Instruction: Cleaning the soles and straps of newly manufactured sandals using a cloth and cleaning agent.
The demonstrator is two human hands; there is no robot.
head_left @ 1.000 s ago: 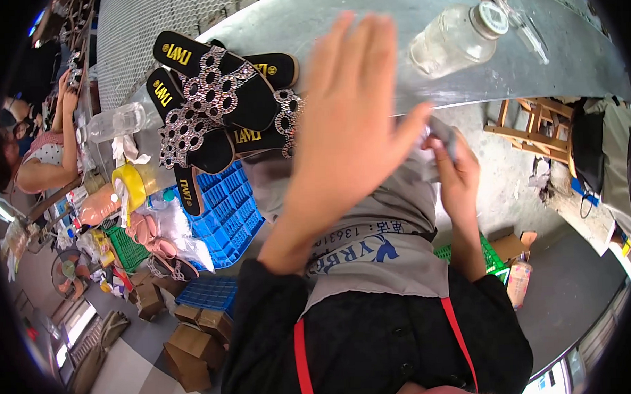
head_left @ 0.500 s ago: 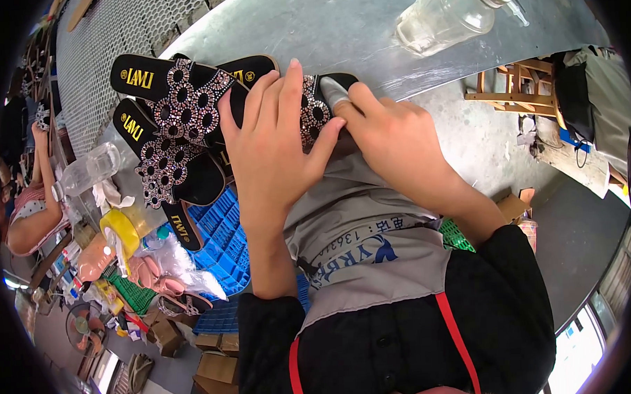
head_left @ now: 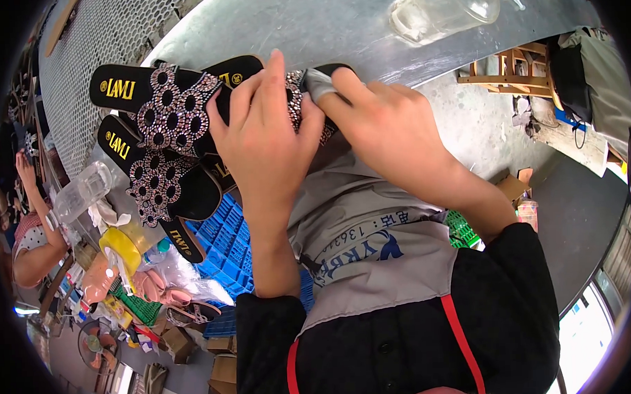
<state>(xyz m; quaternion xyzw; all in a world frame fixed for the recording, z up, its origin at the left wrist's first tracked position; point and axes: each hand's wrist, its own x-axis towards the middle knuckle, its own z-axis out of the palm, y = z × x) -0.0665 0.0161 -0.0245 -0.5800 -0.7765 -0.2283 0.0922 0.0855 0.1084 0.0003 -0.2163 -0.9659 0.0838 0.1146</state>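
Note:
My left hand (head_left: 261, 143) lies over a black slide sandal with a rhinestone strap (head_left: 294, 93). Its fingers grip around the strap, one pointing away from me, and cover much of the sandal. Beside it, my right hand (head_left: 396, 125) is curled closed, pressing a grey cloth-like piece (head_left: 318, 84) at its fingertips against the strap's edge. The sandal's black toe end (head_left: 337, 71) shows beyond the fingers. To the left, matching sandals overlap: an upper one with a jewelled strap (head_left: 173, 111) and a lower one (head_left: 155, 182). More black soles (head_left: 231, 69) show partly behind them.
A clear jar (head_left: 441, 15) stands on the metal table (head_left: 288, 24). Left are a plastic bottle (head_left: 82, 191), a yellow container (head_left: 120, 247), blue crates (head_left: 223, 235) and pink shoes (head_left: 152, 286). Another person's arm (head_left: 42, 241) shows at far left. Wooden stools (head_left: 509, 79) stand right.
The sandals and both hands have shifted slightly left in view. My right fingers have moved slightly along the strap edge, and my left fingers have drawn closer together.

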